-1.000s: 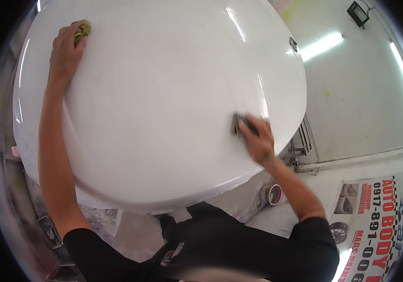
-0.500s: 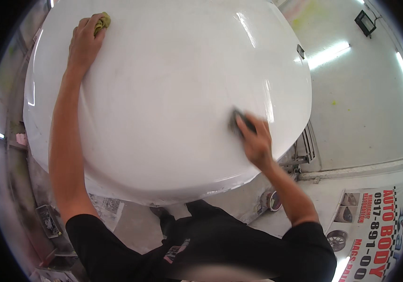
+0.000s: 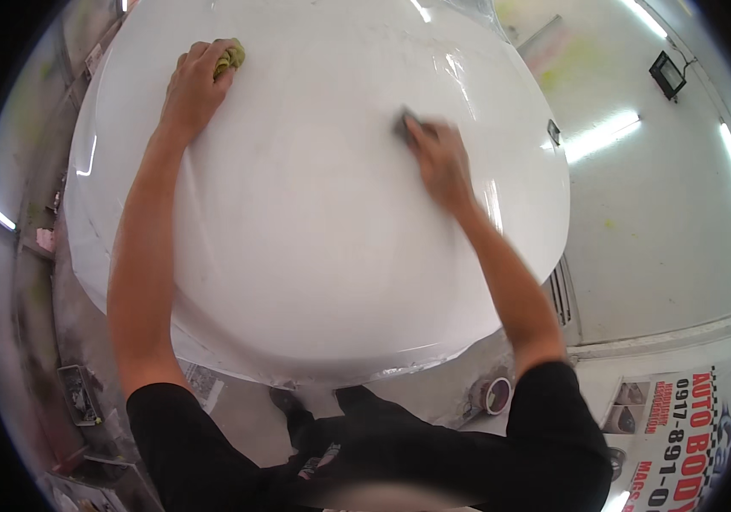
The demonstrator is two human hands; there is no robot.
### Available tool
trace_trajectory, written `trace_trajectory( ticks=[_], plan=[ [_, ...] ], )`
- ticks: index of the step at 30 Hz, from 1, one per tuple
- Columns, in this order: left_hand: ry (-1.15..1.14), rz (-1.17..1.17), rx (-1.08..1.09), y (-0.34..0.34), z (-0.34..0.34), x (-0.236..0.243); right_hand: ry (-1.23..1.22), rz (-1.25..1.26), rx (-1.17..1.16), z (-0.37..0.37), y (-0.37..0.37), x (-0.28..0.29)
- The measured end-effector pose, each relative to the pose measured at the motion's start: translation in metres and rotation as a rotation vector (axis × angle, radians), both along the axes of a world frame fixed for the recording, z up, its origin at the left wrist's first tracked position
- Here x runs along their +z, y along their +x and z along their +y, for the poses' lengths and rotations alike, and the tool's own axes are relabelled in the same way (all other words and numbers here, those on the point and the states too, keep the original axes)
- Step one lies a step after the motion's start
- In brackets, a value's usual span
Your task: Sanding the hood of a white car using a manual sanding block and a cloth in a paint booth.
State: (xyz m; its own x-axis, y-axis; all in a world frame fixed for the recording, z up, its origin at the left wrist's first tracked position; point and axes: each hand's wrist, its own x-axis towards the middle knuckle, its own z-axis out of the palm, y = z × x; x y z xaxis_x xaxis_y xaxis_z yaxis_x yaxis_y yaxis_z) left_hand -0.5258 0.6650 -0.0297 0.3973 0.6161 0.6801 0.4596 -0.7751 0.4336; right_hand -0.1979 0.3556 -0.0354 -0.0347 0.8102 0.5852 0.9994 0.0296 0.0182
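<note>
A large white car hood (image 3: 323, 230), wet and glossy, spreads out in front of me. My left hand (image 3: 195, 94) rests on its far left part, fingers closed round a crumpled yellow-green cloth (image 3: 230, 59). Right of the middle, my right hand (image 3: 442, 162) presses a thin dark sanding pad (image 3: 404, 125) against the white surface. Motion blurs that hand and the pad, so the pad's exact form is hard to make out. Both forearms reach across the hood from its near edge.
A bucket (image 3: 492, 395) stands on the floor beyond the hood's near right edge. At the right, a printed banner (image 3: 668, 427) hangs below a wall-mounted floodlight (image 3: 666, 75). A dark tray (image 3: 80, 395) lies at the lower left. Clear plastic sheeting (image 3: 472, 10) shows at the far edge.
My right hand has slid the sanding pad farther away across the hood and a little left. The whole view has shifted slightly; my left hand still holds the cloth on the far left part.
</note>
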Motion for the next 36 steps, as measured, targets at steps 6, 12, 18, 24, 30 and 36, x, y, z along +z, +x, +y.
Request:
trace_trajectory(
  ticks=[6, 12, 18, 24, 30, 36],
  plan=[
    [-0.071, 0.006, 0.01, -0.005, -0.002, -0.001, 0.0, 0.041, 0.03, -0.124, -0.032, -0.008],
    [-0.043, 0.008, -0.03, -0.005, 0.002, -0.003, -0.029, 0.085, -0.063, 0.157, 0.073, 0.043],
    [0.008, 0.022, -0.038, -0.002, 0.002, 0.003, 0.019, -0.037, -0.098, 0.031, 0.042, -0.003],
    [0.009, -0.011, 0.099, 0.006, 0.007, -0.006, -0.035, -0.044, -0.04, -0.252, -0.082, -0.034],
    [-0.029, -0.008, 0.038, 0.002, 0.02, -0.004, 0.032, -0.058, 0.018, 0.055, 0.025, 0.032],
    [0.026, 0.005, 0.114, 0.001, 0.005, -0.005, 0.083, -0.064, 0.046, 0.028, 0.023, -0.004]
  ],
)
